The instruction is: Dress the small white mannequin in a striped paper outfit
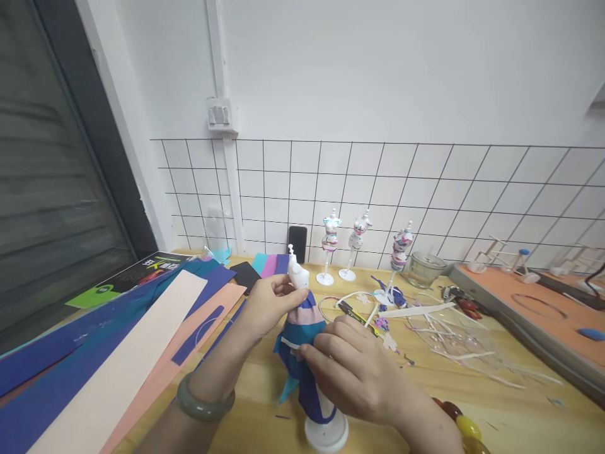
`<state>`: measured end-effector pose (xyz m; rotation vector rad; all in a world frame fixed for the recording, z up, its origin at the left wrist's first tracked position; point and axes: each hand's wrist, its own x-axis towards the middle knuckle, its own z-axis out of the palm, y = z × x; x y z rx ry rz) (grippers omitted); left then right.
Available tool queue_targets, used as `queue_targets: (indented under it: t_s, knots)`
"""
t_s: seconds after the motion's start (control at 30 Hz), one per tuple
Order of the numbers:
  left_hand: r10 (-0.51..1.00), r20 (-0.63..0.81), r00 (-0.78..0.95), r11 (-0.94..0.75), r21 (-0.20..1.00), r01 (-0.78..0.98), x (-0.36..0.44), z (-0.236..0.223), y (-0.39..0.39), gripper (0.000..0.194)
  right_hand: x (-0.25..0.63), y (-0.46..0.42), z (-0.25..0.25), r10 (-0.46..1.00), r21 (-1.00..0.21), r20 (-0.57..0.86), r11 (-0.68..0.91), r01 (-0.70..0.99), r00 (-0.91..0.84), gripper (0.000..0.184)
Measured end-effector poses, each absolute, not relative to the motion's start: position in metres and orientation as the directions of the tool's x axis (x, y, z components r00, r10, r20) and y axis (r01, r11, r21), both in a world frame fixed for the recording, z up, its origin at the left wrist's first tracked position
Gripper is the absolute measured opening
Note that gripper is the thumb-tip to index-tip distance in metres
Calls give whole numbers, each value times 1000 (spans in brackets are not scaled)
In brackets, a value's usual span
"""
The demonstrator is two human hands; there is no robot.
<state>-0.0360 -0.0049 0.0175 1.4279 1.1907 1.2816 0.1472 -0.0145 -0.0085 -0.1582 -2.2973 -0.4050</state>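
A small white dress-form mannequin (299, 277) stands tilted on a round white base (327, 435) in front of me. Strips of dark blue, pink and teal material form a dress (302, 331) around it. My left hand (271, 301) is closed around the mannequin's upper body, with thumb and fingers at the chest. Against the dress's front, my right hand (354, 362) pinches the end of a narrow white strip (290, 343) that lies across the teal band. The right hand covers part of the skirt.
Long coloured sheets (137, 353) spread over the table's left. Behind stand several painted mannequins (331, 233), a phone (297, 243) and a glass bowl (425, 270). A yellow-black cutter (357, 313) and scraps lie to the right, near an orange-topped board (543, 309). Shiny beads (467, 427) are at lower right.
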Motion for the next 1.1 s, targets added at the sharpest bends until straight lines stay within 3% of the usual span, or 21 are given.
queue_targets:
  t_s: [0.1,0.17,0.27,0.37,0.6,0.73,0.97,1.1]
  knots:
    - [968,232,100,-246,955,164,-38,20,-7,23,151,-11,-8,104,23,810,978,208,-578,24]
    - [954,244,176,-275,945,179,-39,23,-11,28,155,-8,-7,282,-194,838,954,228,-468,20]
    - [936,212,280,-265,950,168,-40,24,-17,58,160,-1,-5,595,-527,703,803,277,-390,13]
    - [925,191,329,-260,948,183,-41,22,-20,76,162,4,-4,728,-718,510,653,238,-458,17]
    - [917,209,339,-301,922,246,-44,15,-18,72,165,6,1,778,-850,333,492,189,-533,33]
    - [916,218,338,-309,919,244,-44,15,-17,71,167,6,2,742,-898,234,412,152,-628,31]
    - [895,200,398,-303,928,214,-41,20,-19,66,164,1,2,761,-926,243,367,89,-602,25]
    - [902,164,399,-297,907,299,-40,23,-21,64,161,-2,5,783,-914,248,384,130,-570,28]
